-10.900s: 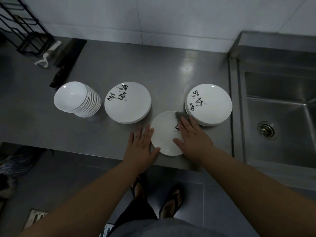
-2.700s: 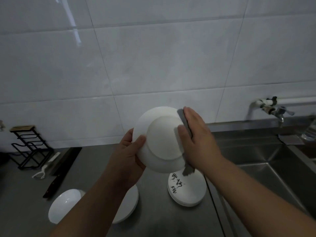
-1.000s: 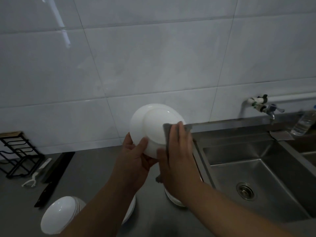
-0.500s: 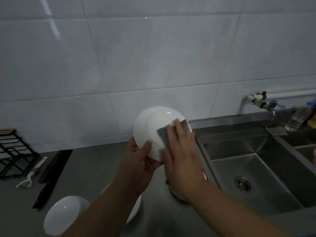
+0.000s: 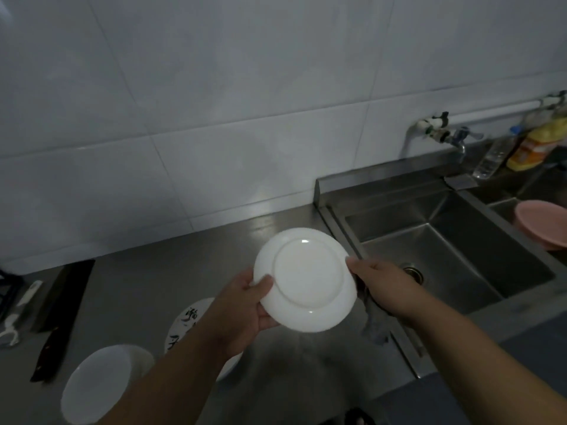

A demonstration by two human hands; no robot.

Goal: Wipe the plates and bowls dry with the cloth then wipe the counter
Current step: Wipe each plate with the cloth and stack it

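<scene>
The plate [image 5: 305, 279] is held up in the air above the desk [image 5: 159, 289], its underside and foot ring turned toward the camera. The left hand [image 5: 242, 305] has a closed grip on the plate's left rim, thumb on the back, fingers hidden behind. The right hand [image 5: 382, 286] pinches the opposite rim, and the cloth [image 5: 372, 320] hangs down from under that palm, so this grip takes both plate and cloth.

The plate looks like glazed ceramic: stiff, moderately heavy for its size, brittle if dropped, and probably slick while damp. A rim hold on two opposite sides, as here, seems the safest; the raised foot ring gives the thumb a ledge to catch. The cloth is soft and limp, so it must be bunched under the fingers to wipe rather than trail.

Below the left grip sit a plate stack [image 5: 190, 320] with dark lettering and a bowl stack [image 5: 101, 384]. The sink [image 5: 445, 240] lies under the right grip, a hard landing if the plate slips.
</scene>
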